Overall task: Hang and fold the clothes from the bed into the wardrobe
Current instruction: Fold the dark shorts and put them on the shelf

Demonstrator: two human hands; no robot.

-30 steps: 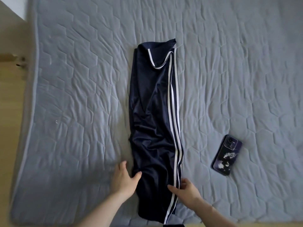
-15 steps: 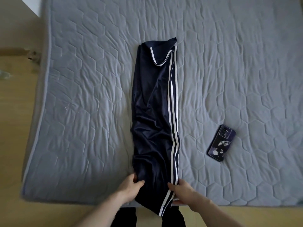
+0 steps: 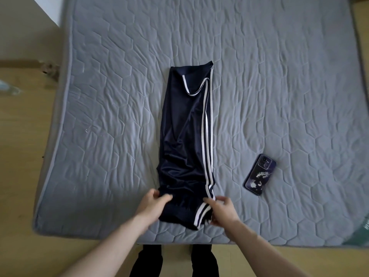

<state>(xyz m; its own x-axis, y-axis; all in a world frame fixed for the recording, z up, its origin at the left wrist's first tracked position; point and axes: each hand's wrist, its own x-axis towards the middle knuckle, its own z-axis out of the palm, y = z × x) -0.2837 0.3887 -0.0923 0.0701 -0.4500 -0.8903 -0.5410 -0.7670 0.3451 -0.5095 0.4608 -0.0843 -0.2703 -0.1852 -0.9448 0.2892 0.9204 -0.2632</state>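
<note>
While the trousers (image 3: 186,140) are lying lengthwise on the bed (image 3: 279,76) | near end being pinched by left hand (image 3: 153,205) and right hand (image 3: 221,211) | fold being started; wardrobe step still being awaited | phone (image 3: 260,174) beyond right hand

You get soft, even daylight on the grey hexagon-quilted mattress (image 3: 259,76); shadow pools along its near-left edge. Sheen glints off the navy white-striped satin trousers (image 3: 185,136). Wide-angle distortion bows the mattress's edges, and the corners beyond it blur.
</note>
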